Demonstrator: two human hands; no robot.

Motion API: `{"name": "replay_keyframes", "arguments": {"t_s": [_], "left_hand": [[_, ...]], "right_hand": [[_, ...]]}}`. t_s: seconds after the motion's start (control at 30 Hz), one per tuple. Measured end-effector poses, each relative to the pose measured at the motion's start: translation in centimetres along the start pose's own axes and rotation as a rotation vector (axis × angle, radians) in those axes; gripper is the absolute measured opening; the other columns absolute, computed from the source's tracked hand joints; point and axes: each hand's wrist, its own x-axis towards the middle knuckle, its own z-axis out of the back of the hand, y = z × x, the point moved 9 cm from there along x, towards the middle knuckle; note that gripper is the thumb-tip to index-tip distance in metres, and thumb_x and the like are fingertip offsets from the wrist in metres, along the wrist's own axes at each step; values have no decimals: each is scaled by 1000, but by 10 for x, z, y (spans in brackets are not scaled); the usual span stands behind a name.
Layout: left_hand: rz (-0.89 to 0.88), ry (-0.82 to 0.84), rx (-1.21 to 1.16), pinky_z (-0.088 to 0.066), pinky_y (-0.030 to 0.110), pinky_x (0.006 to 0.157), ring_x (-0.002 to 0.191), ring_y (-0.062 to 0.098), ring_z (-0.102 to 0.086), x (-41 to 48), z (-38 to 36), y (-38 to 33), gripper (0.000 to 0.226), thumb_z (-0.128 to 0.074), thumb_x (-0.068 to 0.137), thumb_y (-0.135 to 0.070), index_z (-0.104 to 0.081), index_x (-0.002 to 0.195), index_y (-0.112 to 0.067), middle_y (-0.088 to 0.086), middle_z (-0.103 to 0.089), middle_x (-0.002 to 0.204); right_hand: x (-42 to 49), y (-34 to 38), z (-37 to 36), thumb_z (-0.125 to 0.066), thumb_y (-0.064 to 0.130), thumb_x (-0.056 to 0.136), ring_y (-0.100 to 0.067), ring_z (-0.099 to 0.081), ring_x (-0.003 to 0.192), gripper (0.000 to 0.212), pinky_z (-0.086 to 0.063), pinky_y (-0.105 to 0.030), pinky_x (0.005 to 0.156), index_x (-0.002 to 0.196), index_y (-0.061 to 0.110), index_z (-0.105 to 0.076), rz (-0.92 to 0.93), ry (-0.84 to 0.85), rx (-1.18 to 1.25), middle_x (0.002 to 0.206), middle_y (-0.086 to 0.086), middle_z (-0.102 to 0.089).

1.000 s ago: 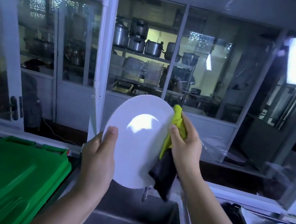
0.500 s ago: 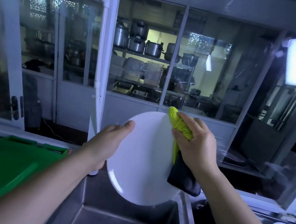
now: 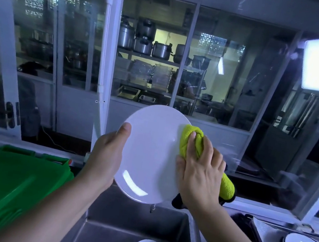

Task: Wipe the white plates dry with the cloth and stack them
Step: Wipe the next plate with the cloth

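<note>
White plate (image 3: 149,152) glossy, tilted above sink (image 3: 135,217). Left hand (image 3: 107,154) grips its left rim; right hand (image 3: 201,169) presses yellow cloth (image 3: 189,138) on its right edge.

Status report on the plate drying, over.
Left hand grips white plate by its rim, above the sink. Right hand holds yellow cloth pressed to its face. Nothing in the way.
</note>
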Motion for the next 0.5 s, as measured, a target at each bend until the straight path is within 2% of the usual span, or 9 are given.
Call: {"name": "replay_keyframes", "arguments": {"t_s": [0.03,0.1,0.17,0.23,0.3,0.43,0.5], "left_hand": [[15,2,-8,-56,31,63,68,13,-72,0,-2,2,41,-46,97,-48,-75,70,-36,-5,-75,75],[60,0,-31,-57,37,76,75,14,-73,-3,-6,7,39,-47,96,-50,-75,72,-40,-7,-76,80],[112,4,-48,-55,46,87,86,21,-72,-3,-13,11,39,-51,88,-60,-76,80,-32,-4,-76,87],[172,-8,-82,-54,47,89,93,24,-70,-4,-18,17,53,-51,75,-70,-73,93,-25,-1,-76,96],[208,-23,-134,-55,40,84,93,20,-71,-2,-21,24,51,-51,79,-70,-73,97,-27,-3,-75,98],[260,-55,-307,-57,36,68,81,23,-74,2,-18,31,47,-55,85,-63,-79,74,-24,7,-76,88],[292,-63,-389,-57,36,59,77,27,-74,3,-16,34,47,-60,82,-61,-79,75,-19,10,-76,86]], "right_hand": [[2,1,0,-38,40,88,-37,-44,96,60,-43,-48,78,138,9,-49,-9,10,4,131,-22,-49],[12,5,4,-38,41,89,-35,-39,98,61,-39,-47,80,140,9,-45,-6,-1,27,133,-21,-46],[22,18,10,-40,41,90,-31,-35,98,60,-32,-43,80,141,10,-43,36,-41,60,135,-18,-45],[24,38,15,-41,40,91,-30,-36,96,58,-27,-40,76,142,12,-43,114,-63,93,136,-14,-46],[15,61,19,-41,40,92,-30,-39,96,55,-30,-40,75,141,15,-44,212,-66,139,138,-11,-47],[-21,96,18,-44,38,93,-31,-49,93,51,-39,-42,75,140,18,-43,360,-32,254,140,-8,-47],[-37,101,16,-43,36,96,-29,-51,92,47,-40,-43,76,139,18,-46,394,-21,308,139,-6,-49]]}}
